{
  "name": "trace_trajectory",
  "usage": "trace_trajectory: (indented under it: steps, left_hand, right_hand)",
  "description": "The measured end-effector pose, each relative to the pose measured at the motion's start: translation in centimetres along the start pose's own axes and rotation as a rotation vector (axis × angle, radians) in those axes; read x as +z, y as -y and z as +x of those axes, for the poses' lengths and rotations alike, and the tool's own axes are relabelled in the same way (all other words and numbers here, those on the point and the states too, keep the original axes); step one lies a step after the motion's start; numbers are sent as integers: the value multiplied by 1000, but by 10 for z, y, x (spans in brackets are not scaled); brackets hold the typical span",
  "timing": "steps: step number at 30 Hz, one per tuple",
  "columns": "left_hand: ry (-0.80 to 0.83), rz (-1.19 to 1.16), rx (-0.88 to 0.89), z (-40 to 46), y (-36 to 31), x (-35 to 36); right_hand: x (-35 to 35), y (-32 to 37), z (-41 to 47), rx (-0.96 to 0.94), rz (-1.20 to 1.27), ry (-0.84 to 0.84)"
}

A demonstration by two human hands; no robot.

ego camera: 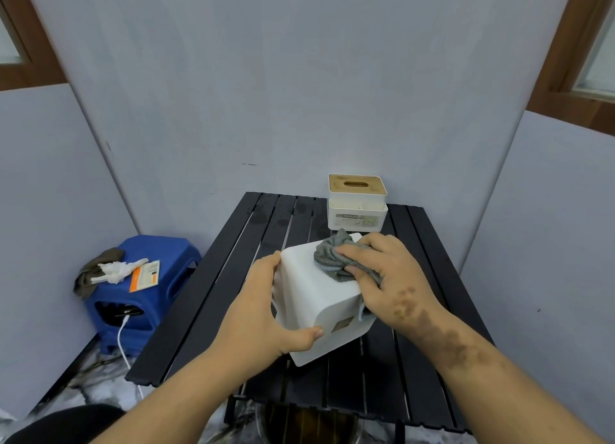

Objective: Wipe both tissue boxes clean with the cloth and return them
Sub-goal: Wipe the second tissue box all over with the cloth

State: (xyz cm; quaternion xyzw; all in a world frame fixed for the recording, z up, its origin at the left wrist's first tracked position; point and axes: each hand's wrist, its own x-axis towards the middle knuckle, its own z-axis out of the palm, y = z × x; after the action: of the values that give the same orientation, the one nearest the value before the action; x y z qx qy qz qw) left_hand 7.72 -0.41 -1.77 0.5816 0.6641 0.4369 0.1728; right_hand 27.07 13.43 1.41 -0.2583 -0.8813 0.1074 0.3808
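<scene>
- Left hand (263,314) grips plain white tissue box (316,314), tilted on black slatted table (206,297)
- Right hand (382,274) presses grey cloth (327,255) onto its upper face
- Box looks light, stiff, smooth; hold by opposite sides
- Bamboo-lidded tissue box (357,202) stands behind, apart

A plain white tissue box (319,305) sits tilted under a crumpled grey cloth (336,255); the wood-lidded box (357,202) stands upright behind.

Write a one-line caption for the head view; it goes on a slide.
Left hand steadies a white tissue box while the right hand wipes it with a grey cloth.
</scene>
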Motion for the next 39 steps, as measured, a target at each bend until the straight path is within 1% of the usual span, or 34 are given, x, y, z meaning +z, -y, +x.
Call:
trace_trajectory:
  steps: [9,17,27,32,35,39]
  left_hand:
    - [7,-5,-1,1,1,-1]
    - [20,-6,-21,3,2,-1]
    - [64,-15,-86,4,8,0]
    - [85,-9,-104,5,6,-1]
    - [95,-8,-118,5,5,-3]
    - [143,4,-155,5,1,-8]
  right_hand:
    - [0,0,0,-2,-10,6]
    - [-7,-3,3,25,-1,74]
    - [-19,-14,3,125,-59,151]
    - [-28,-17,5,206,-56,172]
    - [-37,-20,8,227,-75,219]
    - [-53,-33,8,264,-98,222]
